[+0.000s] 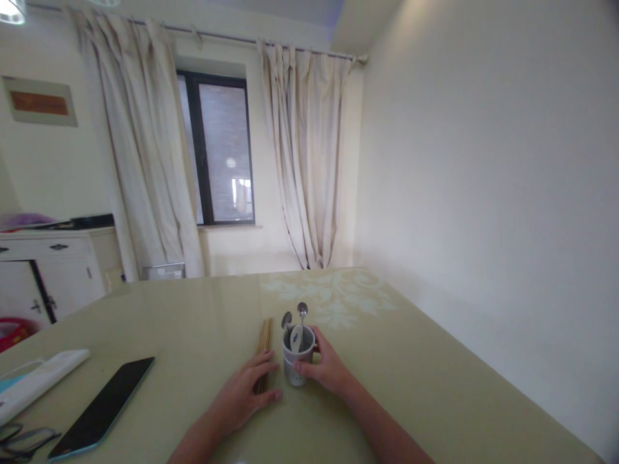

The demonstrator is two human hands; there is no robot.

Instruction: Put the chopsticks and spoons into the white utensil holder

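Observation:
A grey utensil cup point(292, 372) stands upright on the table, with several spoons point(302, 310) inside, including a white one with a blue mark. My right hand point(331, 368) wraps the cup's right side, thumb at the front and fingers behind the rim. Just left of the cup lies a bundle of wooden chopsticks point(265, 334), pointing away from me. My left hand point(244, 390) rests over their near part, fingers and thumb spread apart; it covers some of the sticks.
On the table's left are a dark-screened tablet point(104, 406), a white elongated object point(43, 383) and eyeglasses point(29, 439). The greenish tabletop point(193, 322) has a pale floral pattern at the far right. A wall point(483, 193) runs along its right edge; a white cabinet point(72, 264) stands far left.

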